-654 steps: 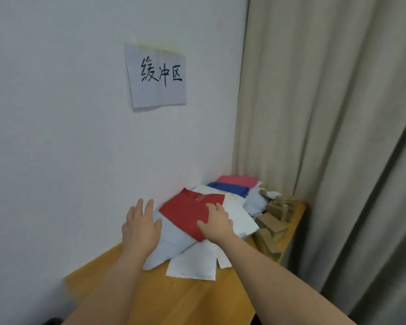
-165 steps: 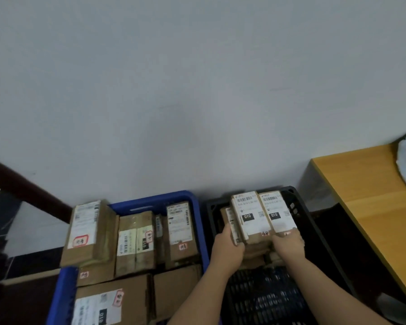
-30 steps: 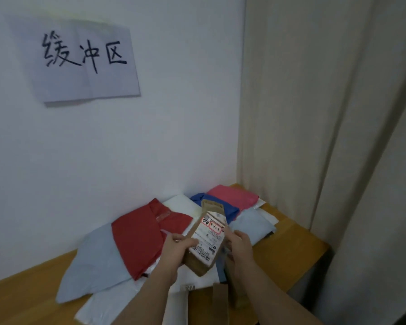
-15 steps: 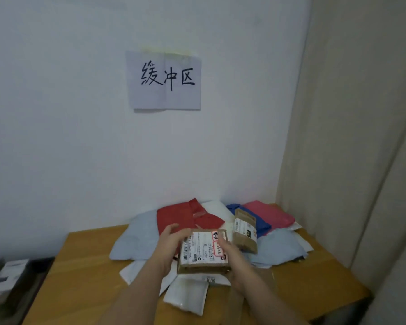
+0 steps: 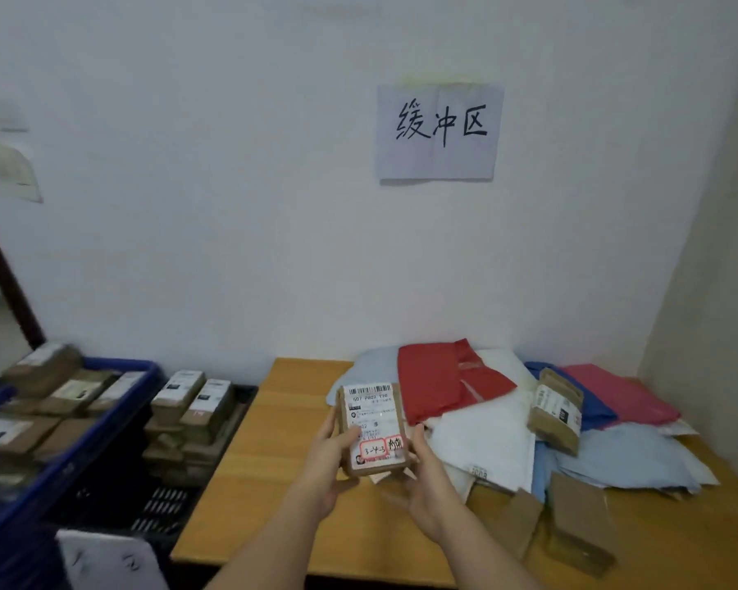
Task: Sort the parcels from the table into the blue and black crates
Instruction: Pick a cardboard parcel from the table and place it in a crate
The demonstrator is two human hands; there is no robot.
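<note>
Over the table (image 5: 248, 483), two hands (left hand (image 5: 331, 466), right hand (image 5: 427, 483)) hold one parcel (image 5: 373, 427).

You have one cardboard parcel (image 5: 375, 428) between your two hands, left hand (image 5: 327, 470) and right hand (image 5: 427, 483). To the right of your right hand lies one more labelled cardboard box (image 5: 555, 410) on the soft mailers, and nearer you on that side two plain brown boxes (image 5: 580, 521), blurred. Among the mailers beyond your right hand you can count one red (image 5: 439, 387), one dark blue (image 5: 593, 408) and one pink (image 5: 627, 396); the white and pale blue ones overlap too much to count. To the left of your left hand stand two crates: one black crate (image 5: 167, 504) and one blue crate (image 5: 69, 457), each holding many cardboard boxes. One paper sign (image 5: 439, 132) hangs above your hands.
</note>
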